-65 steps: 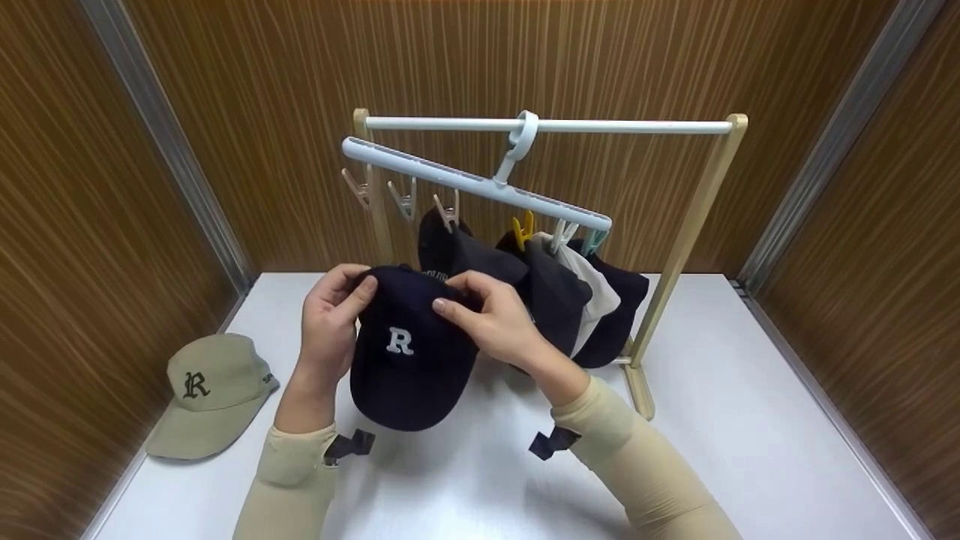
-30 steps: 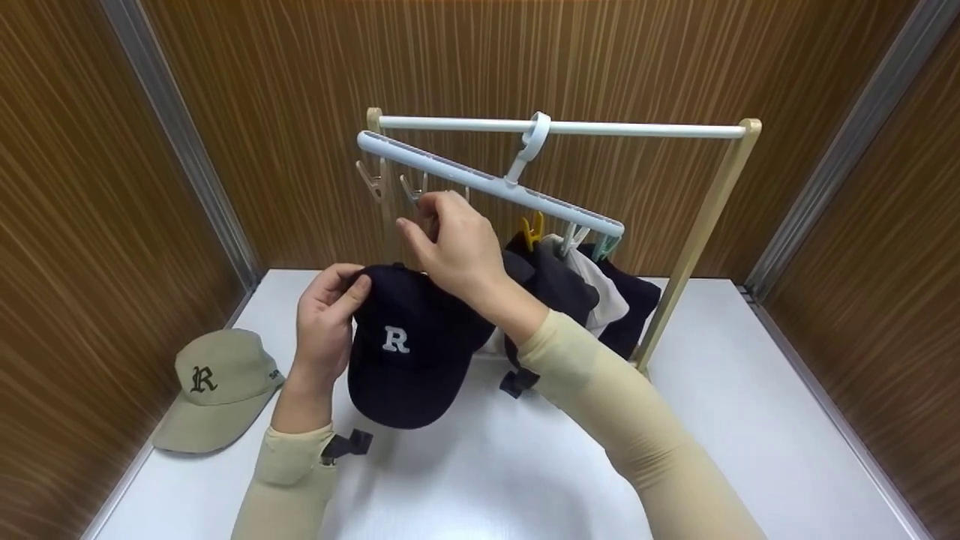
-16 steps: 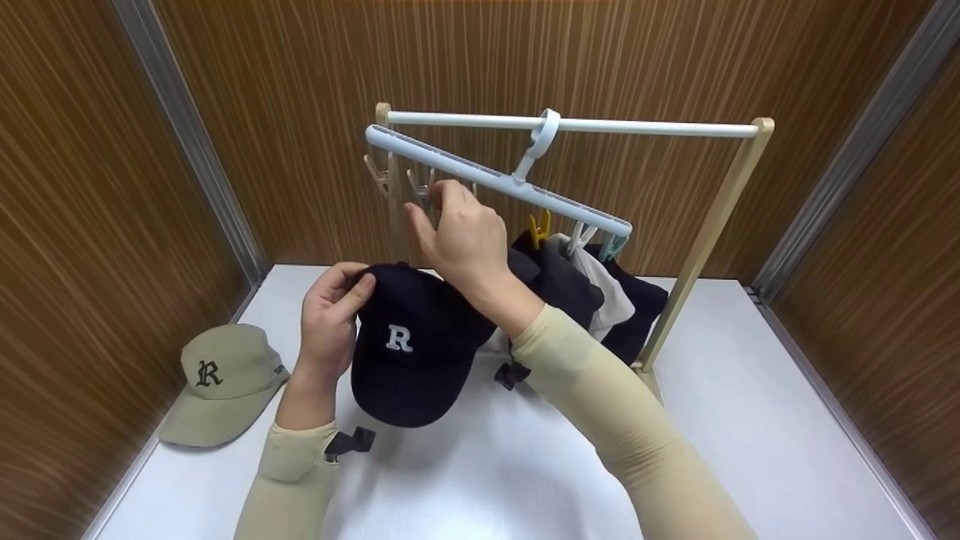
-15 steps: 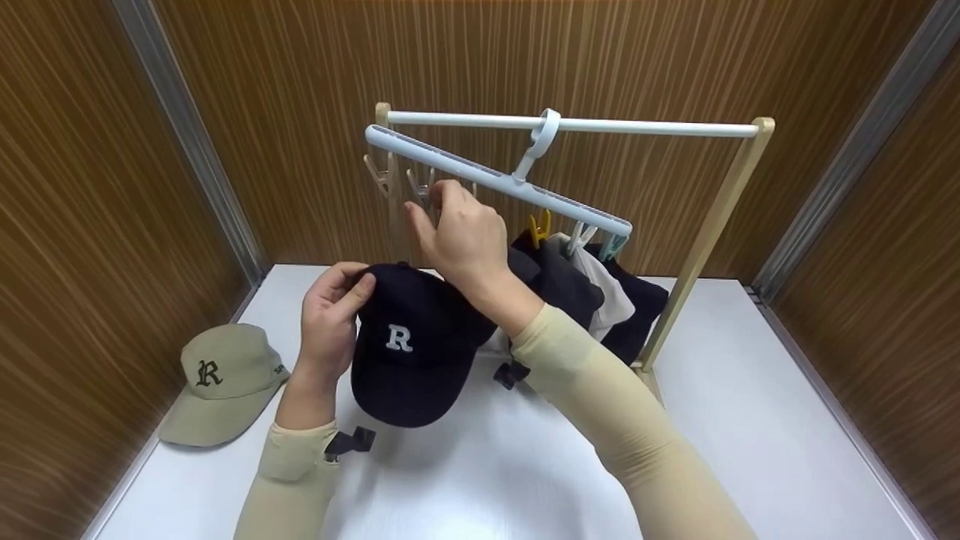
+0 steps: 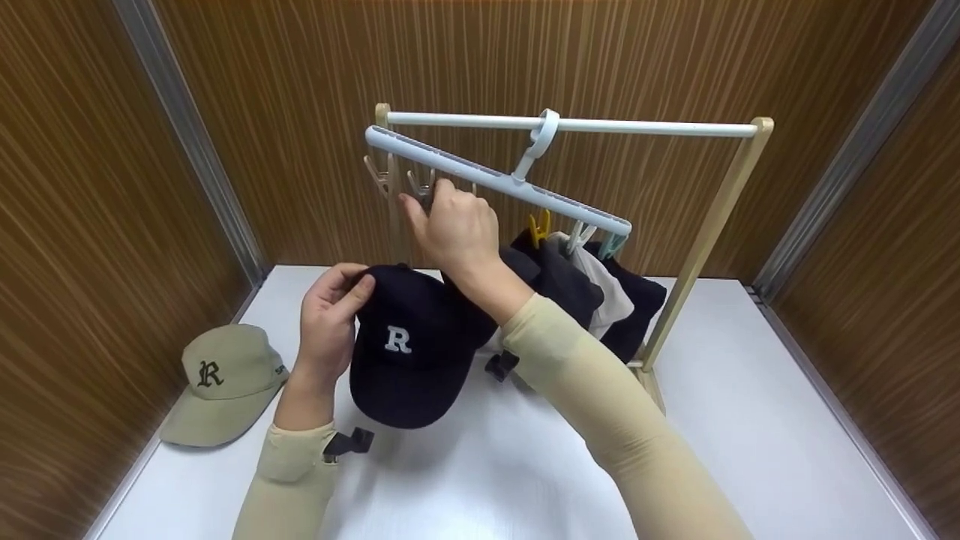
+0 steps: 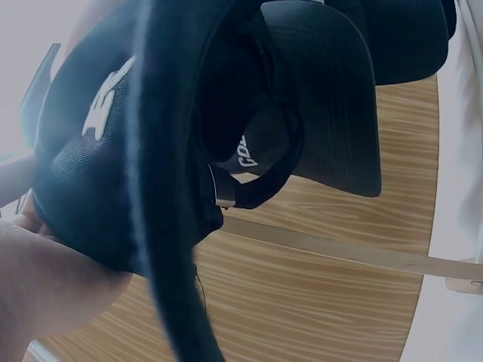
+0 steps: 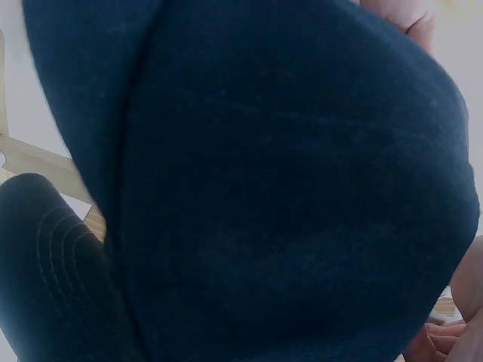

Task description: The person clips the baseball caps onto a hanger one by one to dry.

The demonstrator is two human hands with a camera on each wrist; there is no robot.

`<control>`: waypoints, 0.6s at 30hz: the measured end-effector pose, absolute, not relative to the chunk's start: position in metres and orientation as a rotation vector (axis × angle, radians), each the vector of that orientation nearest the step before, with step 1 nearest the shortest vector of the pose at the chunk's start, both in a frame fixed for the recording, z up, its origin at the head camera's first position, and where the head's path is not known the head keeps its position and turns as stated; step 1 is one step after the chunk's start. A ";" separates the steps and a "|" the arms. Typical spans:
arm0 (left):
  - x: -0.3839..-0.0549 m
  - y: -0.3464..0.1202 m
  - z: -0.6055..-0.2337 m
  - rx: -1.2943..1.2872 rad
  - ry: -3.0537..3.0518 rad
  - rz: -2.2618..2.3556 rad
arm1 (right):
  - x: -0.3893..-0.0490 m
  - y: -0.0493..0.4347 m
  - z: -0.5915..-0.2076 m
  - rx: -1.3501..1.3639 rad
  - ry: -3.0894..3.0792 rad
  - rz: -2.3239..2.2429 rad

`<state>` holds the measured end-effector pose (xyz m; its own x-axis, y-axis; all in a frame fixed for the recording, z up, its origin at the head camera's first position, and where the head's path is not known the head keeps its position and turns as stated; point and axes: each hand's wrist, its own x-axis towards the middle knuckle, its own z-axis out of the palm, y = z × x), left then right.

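My left hand (image 5: 328,322) pinches a navy baseball cap (image 5: 420,375) by the side of its crown, thumb in front. The cap hangs brim down, with a white R on its front. In the left wrist view the cap (image 6: 90,173) shows its strap and buckle. My right hand (image 5: 457,225) is raised behind and above the cap, thumb beside the second clip (image 5: 421,186) from the left on the pale blue hanger (image 5: 457,163). Its other fingertips are hidden, so I cannot tell whether they grip a clip. In the right wrist view the navy cap (image 7: 287,188) fills most of the frame.
The tilted hanger hooks over the white rail of a wooden-legged rack (image 5: 697,240). A yellow clip (image 5: 539,227), a white clip (image 5: 581,236) and a teal clip (image 5: 612,246) hold caps at right. A khaki cap (image 5: 225,367) lies on the white table (image 5: 765,420) at left.
My right hand has let go of the navy cap and moved up to the clips at the hanger's left part, lately shifting slightly left and down. My left hand keeps its pinch.
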<state>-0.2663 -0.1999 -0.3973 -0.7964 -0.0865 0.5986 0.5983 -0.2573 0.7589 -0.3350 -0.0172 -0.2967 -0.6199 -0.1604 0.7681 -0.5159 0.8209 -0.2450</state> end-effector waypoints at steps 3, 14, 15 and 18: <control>-0.265 -0.200 -0.398 -0.623 -1.570 -2.094 | -0.335 -0.018 -0.295 0.481 -2.243 0.591; -0.260 -0.201 -0.397 -0.614 -1.590 -2.104 | -0.337 -0.021 -0.288 0.452 -2.307 0.626; -0.260 -0.201 -0.397 -0.612 -1.589 -2.106 | -0.337 -0.021 -0.288 0.447 -2.308 0.623; -0.259 -0.201 -0.396 -0.606 -1.588 -2.110 | -0.337 -0.022 -0.287 0.437 -2.315 0.620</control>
<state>-0.2590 -0.2010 -0.3959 -0.8125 -0.0762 0.5779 0.5764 -0.2527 0.7771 -0.3375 -0.0222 -0.2870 -0.7044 -0.1352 0.6968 -0.4651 0.8294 -0.3093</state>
